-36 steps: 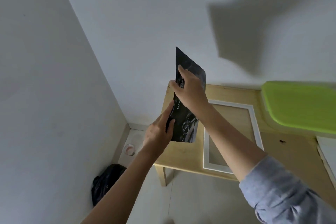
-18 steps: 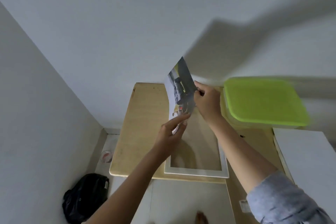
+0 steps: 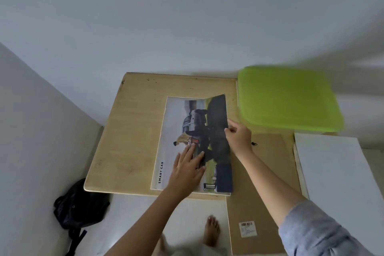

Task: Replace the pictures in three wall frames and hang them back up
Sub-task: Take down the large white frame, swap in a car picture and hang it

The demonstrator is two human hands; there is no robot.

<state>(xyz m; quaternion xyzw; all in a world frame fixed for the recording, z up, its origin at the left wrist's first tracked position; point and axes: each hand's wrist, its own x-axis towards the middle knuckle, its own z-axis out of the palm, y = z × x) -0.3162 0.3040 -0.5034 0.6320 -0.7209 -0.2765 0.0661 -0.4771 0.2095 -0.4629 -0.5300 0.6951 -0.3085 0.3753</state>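
Observation:
A picture (image 3: 178,122) of a vehicle, with "SMART CAB" printed along its left margin, lies over the white frame (image 3: 220,193) on the wooden table (image 3: 133,122). Only a thin strip of the frame shows at the near edge. My left hand (image 3: 187,170) presses flat on the picture's near middle, fingers spread. My right hand (image 3: 239,137) pinches the picture's right edge, which is still lifted and curled up. A brown backing board (image 3: 264,183) with a barcode label lies to the right and overhangs the table's near edge.
A lime-green plastic lid (image 3: 288,100) on a box sits at the table's far right. A white board (image 3: 340,174) lies at the right. A black bag (image 3: 81,206) rests on the floor at the left. My bare foot (image 3: 212,230) stands below the table edge.
The picture has come down from upright in the air to lying on the frame. My left hand now lies flat on it; my right hand still holds its right edge.

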